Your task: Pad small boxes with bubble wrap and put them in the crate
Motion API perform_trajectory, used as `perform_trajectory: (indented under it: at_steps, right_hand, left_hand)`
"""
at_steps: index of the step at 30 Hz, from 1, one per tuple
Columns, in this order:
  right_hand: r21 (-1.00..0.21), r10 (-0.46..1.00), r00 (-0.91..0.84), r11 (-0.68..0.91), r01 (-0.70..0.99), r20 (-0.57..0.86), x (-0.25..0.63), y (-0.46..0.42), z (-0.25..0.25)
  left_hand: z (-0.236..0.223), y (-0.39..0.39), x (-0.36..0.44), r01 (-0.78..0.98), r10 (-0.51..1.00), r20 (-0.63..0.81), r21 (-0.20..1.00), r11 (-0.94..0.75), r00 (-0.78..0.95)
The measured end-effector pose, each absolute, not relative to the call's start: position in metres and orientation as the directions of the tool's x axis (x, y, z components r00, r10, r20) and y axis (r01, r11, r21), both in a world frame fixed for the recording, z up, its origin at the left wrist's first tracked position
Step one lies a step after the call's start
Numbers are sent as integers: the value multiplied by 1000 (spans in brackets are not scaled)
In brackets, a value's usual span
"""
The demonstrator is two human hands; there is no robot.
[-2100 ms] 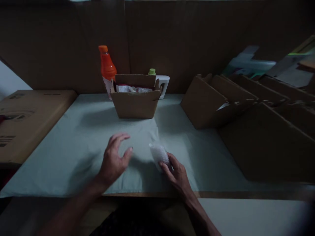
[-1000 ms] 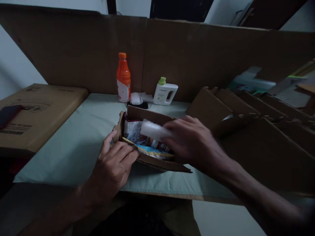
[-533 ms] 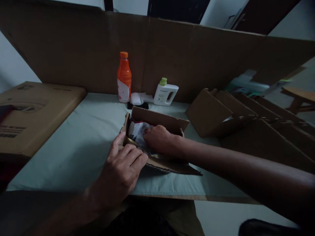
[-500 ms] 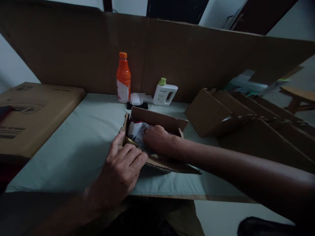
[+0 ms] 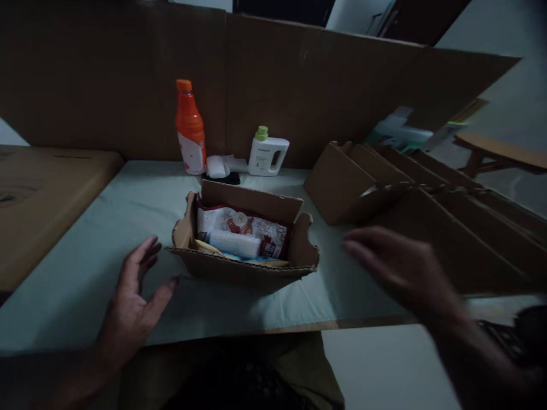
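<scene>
An open cardboard box point(image 5: 239, 272) stands on the cloth-covered table in front of me. Inside it, a bubble-wrapped item point(image 5: 234, 244) lies on its side against a white and dark red printed packet point(image 5: 256, 224). Blue and yellow packaging point(image 5: 260, 261) shows along the box's near wall. My left hand point(image 5: 134, 299) is just left of the box, fingers apart, holding nothing. To the right of the box, clear of it, my right hand point(image 5: 397, 270) is smeared by motion. Nothing shows in it, but how its fingers are set is unclear.
Behind the box are an orange-capped bottle point(image 5: 190, 134), a white wrapped roll point(image 5: 217, 167) on a dark flat object, and a white jug point(image 5: 268, 155) with a green cap. Several open cardboard boxes point(image 5: 342, 185) line the right. A large flat carton point(image 5: 55, 199) is at left.
My right hand put the bubble-wrapped item into the box, let go and has drawn back to the right. My left hand has released the box's left edge and moved left.
</scene>
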State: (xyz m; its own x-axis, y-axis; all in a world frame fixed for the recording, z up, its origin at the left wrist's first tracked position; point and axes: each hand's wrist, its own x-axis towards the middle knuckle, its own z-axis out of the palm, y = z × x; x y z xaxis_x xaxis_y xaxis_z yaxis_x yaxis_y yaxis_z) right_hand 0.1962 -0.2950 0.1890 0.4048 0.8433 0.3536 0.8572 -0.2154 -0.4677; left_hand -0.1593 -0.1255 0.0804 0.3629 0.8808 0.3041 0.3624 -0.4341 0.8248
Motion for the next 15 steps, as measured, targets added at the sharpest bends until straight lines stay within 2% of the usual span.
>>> perform_trajectory:
  at_steps: [2, 5, 8, 12, 15]
  right_hand:
    - [-593, 902, 363, -165, 788, 232, 183, -306, 143]
    - [-672, 946, 246, -42, 739, 211, 152, -290, 88]
    - [-660, 929, 256, -18, 751, 266, 135, -263, 70]
    - [-645, 900, 315, -52, 762, 300, 147, -267, 76]
    - [-628, 835, 440, -155, 763, 329, 173, -309, 76]
  left_hand:
    - [58, -126, -154, 291, 925, 124, 927, -237, 359]
    - [40, -130, -139, 253, 922, -19, 964, -86, 387]
    - [45, -131, -119, 247, 928, -1, 964, -99, 373]
    - [63, -132, -83, 243, 944, 68, 958, -152, 324]
    - [64, -140, -39, 170, 874, 96, 965, -199, 476]
